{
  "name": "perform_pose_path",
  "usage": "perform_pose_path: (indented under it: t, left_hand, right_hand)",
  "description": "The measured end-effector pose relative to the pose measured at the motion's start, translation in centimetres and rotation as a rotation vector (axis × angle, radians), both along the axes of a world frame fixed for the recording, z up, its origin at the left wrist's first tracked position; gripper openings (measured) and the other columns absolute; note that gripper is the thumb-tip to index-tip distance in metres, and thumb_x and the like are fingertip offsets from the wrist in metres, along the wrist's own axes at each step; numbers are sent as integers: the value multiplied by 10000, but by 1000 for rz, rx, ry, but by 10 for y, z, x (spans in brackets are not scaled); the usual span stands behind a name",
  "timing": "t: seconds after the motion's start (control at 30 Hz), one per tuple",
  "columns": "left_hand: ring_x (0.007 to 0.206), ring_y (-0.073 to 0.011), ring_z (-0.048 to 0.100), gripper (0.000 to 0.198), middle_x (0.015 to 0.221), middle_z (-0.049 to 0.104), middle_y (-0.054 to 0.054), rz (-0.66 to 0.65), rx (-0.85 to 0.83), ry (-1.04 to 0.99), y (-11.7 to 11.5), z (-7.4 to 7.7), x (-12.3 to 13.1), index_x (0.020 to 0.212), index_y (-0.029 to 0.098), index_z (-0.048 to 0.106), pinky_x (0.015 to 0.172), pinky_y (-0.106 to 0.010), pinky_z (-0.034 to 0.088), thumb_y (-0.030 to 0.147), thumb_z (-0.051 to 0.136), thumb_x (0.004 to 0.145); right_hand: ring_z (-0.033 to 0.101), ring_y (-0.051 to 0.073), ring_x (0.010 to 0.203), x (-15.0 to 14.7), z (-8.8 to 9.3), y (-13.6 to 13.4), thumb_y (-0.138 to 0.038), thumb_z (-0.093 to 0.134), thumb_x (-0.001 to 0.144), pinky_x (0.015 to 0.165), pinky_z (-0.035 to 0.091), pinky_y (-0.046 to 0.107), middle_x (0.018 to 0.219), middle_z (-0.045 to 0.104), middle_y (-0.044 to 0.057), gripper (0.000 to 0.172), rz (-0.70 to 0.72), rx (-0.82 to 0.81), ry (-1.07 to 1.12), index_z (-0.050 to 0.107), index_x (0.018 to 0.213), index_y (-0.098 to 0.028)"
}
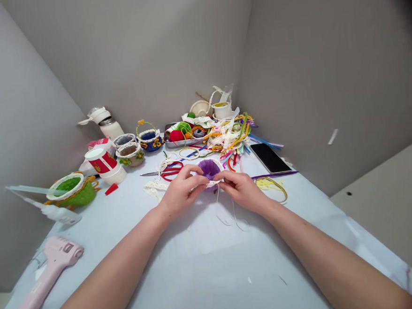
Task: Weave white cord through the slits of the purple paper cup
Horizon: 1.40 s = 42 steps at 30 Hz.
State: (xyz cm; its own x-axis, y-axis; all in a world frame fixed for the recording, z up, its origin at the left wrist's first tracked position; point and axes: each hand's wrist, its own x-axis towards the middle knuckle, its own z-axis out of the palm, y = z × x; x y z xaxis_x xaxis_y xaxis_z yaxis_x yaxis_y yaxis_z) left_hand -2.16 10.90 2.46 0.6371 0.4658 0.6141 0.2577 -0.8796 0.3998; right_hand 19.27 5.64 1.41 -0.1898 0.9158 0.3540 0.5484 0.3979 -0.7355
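A small purple basket [209,168] with a pale rim stands in front of me, partly hidden by my fingers. At its near rim, my left hand [184,186] is closed in a pinch on a strip of white lace trim [212,184]. The fingertips of my right hand [241,188] pinch the same strip just to the right. Loose thin white threads [228,219] hang from there onto the table. More lace trim [155,188] lies left of my left hand. Red-handled scissors [172,171] rest behind that hand.
Finished small baskets [149,140], a green basket [74,189], a cup [106,166] and a glue bottle [60,213] stand left. A pink glue gun [47,278] lies near left. Behind are a tray of yarn [187,141] and tangled trims [229,136]; a phone [270,158] lies right.
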Motion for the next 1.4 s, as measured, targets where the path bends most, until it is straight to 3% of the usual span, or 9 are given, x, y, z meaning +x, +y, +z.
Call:
perform_pose_path:
  t: [0.1, 0.27, 0.53, 0.67, 0.77, 0.9, 1.13, 1.4]
  left_hand:
    - [766, -106, 568, 178, 1047, 552, -68, -3, 18, -14, 2, -1, 0, 986, 209, 684, 728, -261, 503, 172, 520, 927]
    - [930, -167, 590, 132, 1002, 586, -68, 29, 29, -1, 0, -4, 4, 989, 201, 680, 830, -309, 505, 232, 598, 891]
    - [862, -149, 590, 77, 919, 600, -51, 87, 36, -13, -3, -8, 11, 911, 180, 652, 772, -272, 492, 200, 580, 889]
    - [859, -153, 590, 80, 918, 601, -53, 84, 12, -15, -4, -9, 12, 910, 181, 643, 773, -278, 492, 195, 566, 892]
    - [878, -158, 594, 86, 933, 607, -54, 82, 7, -13, -5, -9, 13, 934, 187, 641, 788, -283, 494, 195, 567, 892]
    - [910, -166, 599, 131, 969, 612, -57, 72, -7, -13, -6, -8, 14, 1004, 196, 642, 810, -287, 495, 218, 593, 884]
    - [854, -153, 591, 82, 910, 593, -44, 94, -36, -22, -5, -8, 16, 925, 183, 662, 767, -271, 485, 196, 594, 881]
    - [841, -151, 589, 84, 895, 591, -42, 131, -18, -29, -6, -10, 20, 918, 179, 671, 760, -271, 487, 180, 606, 867]
  right_hand:
    - [555, 130, 659, 1, -1, 0, -255, 501, 888, 666, 419, 249, 809, 666, 16, 190, 0, -13, -8, 657, 982, -201]
    - [561, 135, 677, 2, -1, 1, -269, 503, 886, 673, 421, 252, 817, 671, 23, 190, 8, -11, 16, 660, 964, -197]
    - [414, 107, 533, 1, 7, -8, -257, 517, 868, 569, 336, 232, 606, 485, -46, 261, -44, 53, -85, 631, 1097, -205]
    - [534, 123, 632, -6, 5, -9, -293, 535, 887, 642, 381, 244, 788, 656, 8, 190, -44, 115, -148, 660, 1010, -220]
    - [595, 146, 721, -10, 2, -7, -270, 492, 921, 689, 404, 258, 909, 704, 32, 190, -54, 112, -155, 669, 979, -230]
    - [613, 157, 748, -11, 1, -6, -244, 495, 918, 694, 408, 262, 905, 707, 34, 185, -67, 104, -156, 666, 986, -232]
    - [572, 141, 658, -12, 2, -8, -293, 538, 905, 630, 374, 251, 761, 661, 12, 191, -125, 114, -188, 645, 1041, -212]
    - [594, 135, 687, -12, 1, -7, -247, 517, 922, 650, 401, 245, 845, 693, 20, 144, -105, 131, -158, 641, 985, -210]
